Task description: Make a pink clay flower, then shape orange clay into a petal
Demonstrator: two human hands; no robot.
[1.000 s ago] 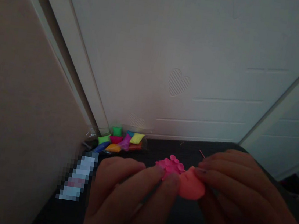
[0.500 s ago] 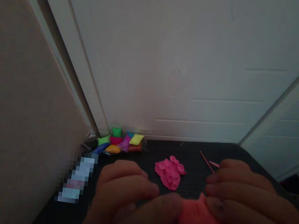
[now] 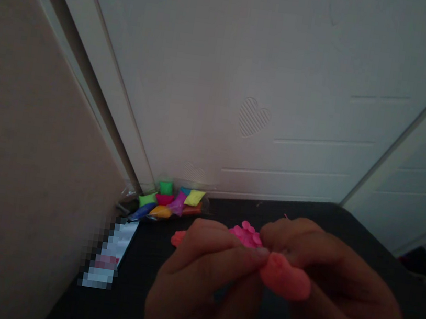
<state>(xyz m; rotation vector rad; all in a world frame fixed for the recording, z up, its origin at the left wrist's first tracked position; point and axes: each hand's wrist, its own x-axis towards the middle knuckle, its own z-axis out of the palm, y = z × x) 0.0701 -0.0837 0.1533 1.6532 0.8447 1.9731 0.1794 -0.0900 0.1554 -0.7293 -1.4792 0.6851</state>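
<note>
A lump of coral modelling clay (image 3: 285, 278) is pinched between my two hands above the dark table. My left hand (image 3: 200, 279) is closed, its thumb and fingertips pressed on the lump's left end. Curled around its upper right side, my right hand (image 3: 349, 284) grips the same clay. Behind the fingers lies a pink clay piece (image 3: 246, 234) bearing several small discs; my hands hide its lower part. Another bit of coral clay (image 3: 177, 238) shows beside my left knuckles, mostly covered.
A clear bag of colourful clay packets (image 3: 167, 203) rests at the table's back left. A pale, blurred-out packet (image 3: 112, 256) lies along the left edge. The dark table (image 3: 229, 210) meets a white panel (image 3: 224, 76) behind and a wall (image 3: 35, 182) at left.
Both hands have drawn closer together, my right one moving left and now covering part of the pink piece and the thin sticks. The coral lump has risen slightly and turned.
</note>
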